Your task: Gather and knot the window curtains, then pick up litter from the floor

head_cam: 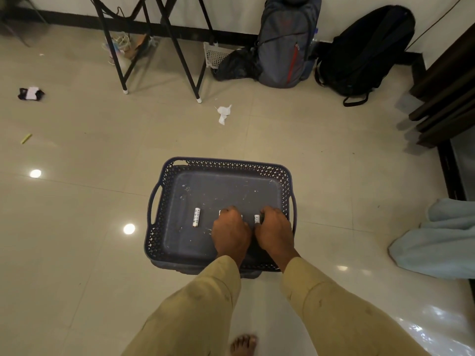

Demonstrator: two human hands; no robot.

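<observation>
View from above of a person bending over a dark blue plastic basket on a glossy tiled floor, both sleeves reaching down into it. The left hand is arched with its fingers curled down over a small white object whose edges just show. The right hand sits close beside it, fingers bent, its tips against a second battery. Whether either hand is clamped on its object or only resting there cannot be told. A loose battery lies free on the basket's bottom, to the left of the hands.

More litter waits on the floor: a crumpled white paper beyond the basket near a black desk leg, a yellow scrap and a black and white scrap far to the left. A grey backpack and a black backpack lean on the wall. A pale blue cloth lies at the right.

The batteries look small, stiff and smooth, likely to roll, so a pinch across the middle suits them. The paper should be feather-light and soft; any fold will do. The basket looks rigid, best lifted by its side handles
</observation>
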